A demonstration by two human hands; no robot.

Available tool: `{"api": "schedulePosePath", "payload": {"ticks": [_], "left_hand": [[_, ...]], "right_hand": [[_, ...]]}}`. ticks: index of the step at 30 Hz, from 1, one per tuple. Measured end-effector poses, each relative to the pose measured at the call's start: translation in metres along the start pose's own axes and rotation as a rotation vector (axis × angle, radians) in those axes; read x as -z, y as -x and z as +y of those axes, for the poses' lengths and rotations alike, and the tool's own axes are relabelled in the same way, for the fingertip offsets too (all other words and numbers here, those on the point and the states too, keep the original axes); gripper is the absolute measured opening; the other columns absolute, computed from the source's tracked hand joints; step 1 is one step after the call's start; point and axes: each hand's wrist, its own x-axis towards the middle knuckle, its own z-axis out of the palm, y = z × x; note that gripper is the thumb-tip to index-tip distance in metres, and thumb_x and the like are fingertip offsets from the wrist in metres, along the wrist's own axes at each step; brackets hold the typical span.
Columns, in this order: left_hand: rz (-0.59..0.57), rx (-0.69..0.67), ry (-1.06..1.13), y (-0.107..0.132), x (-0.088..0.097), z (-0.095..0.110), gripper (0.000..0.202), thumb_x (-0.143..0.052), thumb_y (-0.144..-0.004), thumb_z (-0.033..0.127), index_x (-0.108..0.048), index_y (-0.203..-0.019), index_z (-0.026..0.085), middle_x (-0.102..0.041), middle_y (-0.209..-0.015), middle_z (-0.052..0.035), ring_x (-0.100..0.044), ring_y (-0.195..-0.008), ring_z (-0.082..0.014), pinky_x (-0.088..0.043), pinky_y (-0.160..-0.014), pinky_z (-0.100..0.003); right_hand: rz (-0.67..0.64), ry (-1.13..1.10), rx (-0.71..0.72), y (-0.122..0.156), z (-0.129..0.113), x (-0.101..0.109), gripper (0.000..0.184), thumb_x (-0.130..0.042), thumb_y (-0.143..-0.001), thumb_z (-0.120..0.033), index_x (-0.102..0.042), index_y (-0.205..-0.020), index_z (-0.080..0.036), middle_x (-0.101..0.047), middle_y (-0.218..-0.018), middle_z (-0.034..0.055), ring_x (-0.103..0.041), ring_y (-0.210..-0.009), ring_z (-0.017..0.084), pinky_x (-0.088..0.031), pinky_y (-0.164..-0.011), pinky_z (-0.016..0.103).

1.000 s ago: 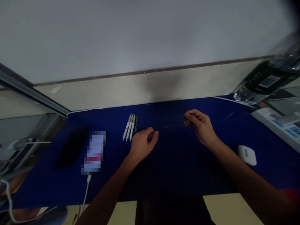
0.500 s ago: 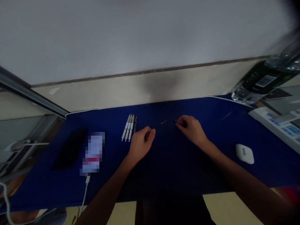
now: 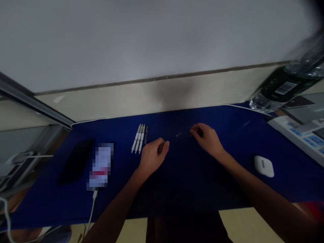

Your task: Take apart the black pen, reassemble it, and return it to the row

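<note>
Blue-covered table [image 3: 238, 141]. Left hand [image 3: 153, 157] curled, grip hidden, can't tell if it holds anything. Right hand [image 3: 207, 140] fingertips pinched together. White pens [image 3: 138, 138], black pen [image 3: 146, 132] near left hand. Small dark piece [image 3: 190, 133] in right pinch, probably light, stiff. Translucent sliver [image 3: 178, 134] on table between hands: likely light, slippery; pinch mid-length.

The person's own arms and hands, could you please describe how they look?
The left hand and right hand are gloveless, with no watch or bracelet visible. The left forearm and right forearm are uncovered, narrowing toward the wrists. A red patch beside the right forearm may be a sleeve, but blur leaves that unclear.
</note>
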Motion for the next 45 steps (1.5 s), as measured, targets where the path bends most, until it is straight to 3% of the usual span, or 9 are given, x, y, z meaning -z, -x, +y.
{"api": "schedulePosePath", "payload": {"ticks": [7, 15, 20, 28, 32, 39, 45], "left_hand": [[-0.004, -0.042, -0.107, 0.001, -0.002, 0.0, 0.036, -0.042, -0.097, 0.04, -0.048, -0.069, 0.019, -0.048, -0.06, 0.0035, -0.048, -0.055, -0.0106, -0.03, -0.053, -0.025], [0.047, -0.204, -0.228, 0.003, -0.003, 0.001, 0.03, -0.046, -0.097, 0.039, -0.063, -0.083, 0.019, -0.057, -0.066, -0.0008, -0.055, -0.07, -0.016, -0.04, -0.063, -0.027], [0.065, -0.213, -0.261, 0.002, -0.003, -0.001, 0.029, -0.049, -0.095, 0.041, -0.066, -0.085, 0.019, -0.06, -0.069, -0.0022, -0.056, -0.073, -0.0169, -0.041, -0.065, -0.028], [0.116, -0.173, -0.241, 0.0, 0.004, -0.006, 0.022, -0.05, -0.093, 0.033, -0.065, -0.083, 0.02, -0.057, -0.065, -0.0001, -0.056, -0.07, -0.0158, -0.041, -0.064, -0.027], [0.127, -0.165, -0.241, -0.001, 0.006, -0.007, 0.021, -0.052, -0.09, 0.032, -0.063, -0.077, 0.02, -0.055, -0.063, 0.0008, -0.054, -0.068, -0.0151, -0.039, -0.061, -0.027], [0.127, -0.171, -0.219, -0.002, 0.009, -0.006, 0.02, -0.053, -0.089, 0.03, -0.063, -0.075, 0.02, -0.055, -0.062, 0.001, -0.053, -0.066, -0.0145, -0.039, -0.061, -0.027], [0.127, -0.172, -0.208, -0.002, 0.01, -0.007, 0.018, -0.054, -0.088, 0.028, -0.063, -0.075, 0.02, -0.054, -0.061, 0.0015, -0.053, -0.066, -0.0144, -0.039, -0.061, -0.026]], "right_hand": [[0.022, -0.122, -0.069, 0.001, -0.011, 0.007, 0.029, -0.048, -0.095, -0.04, -0.066, -0.086, -0.019, -0.064, -0.072, 0.0039, -0.057, -0.062, 0.017, -0.038, -0.056, 0.029], [-0.323, -0.479, -0.09, 0.011, -0.032, 0.007, 0.058, -0.032, -0.099, -0.053, -0.068, -0.07, -0.018, -0.061, -0.061, 0.0032, -0.056, -0.057, 0.014, -0.039, -0.055, 0.027], [-0.409, -0.445, -0.062, 0.015, -0.038, 0.006, 0.043, -0.047, -0.094, -0.051, -0.068, -0.074, -0.02, -0.059, -0.061, 0.0002, -0.052, -0.053, 0.013, -0.036, -0.05, 0.026], [-0.302, -0.529, -0.103, 0.012, -0.035, 0.005, 0.021, -0.06, -0.088, -0.041, -0.069, -0.091, -0.023, -0.067, -0.079, 0.0015, -0.062, -0.07, 0.016, -0.047, -0.063, 0.028], [-0.297, -0.556, -0.128, 0.011, -0.033, 0.006, 0.02, -0.063, -0.086, -0.04, -0.07, -0.096, -0.023, -0.068, -0.08, 0.0015, -0.063, -0.072, 0.016, -0.048, -0.066, 0.03], [-0.36, -0.479, -0.113, 0.012, -0.036, 0.009, 0.033, -0.054, -0.092, -0.047, -0.069, -0.076, -0.021, -0.065, -0.066, 0.0016, -0.061, -0.062, 0.016, -0.046, -0.059, 0.029], [-0.327, -0.505, -0.085, 0.012, -0.035, 0.009, 0.019, -0.065, -0.086, -0.039, -0.071, -0.093, -0.023, -0.072, -0.087, 0.0027, -0.067, -0.078, 0.019, -0.05, -0.07, 0.032]]}}
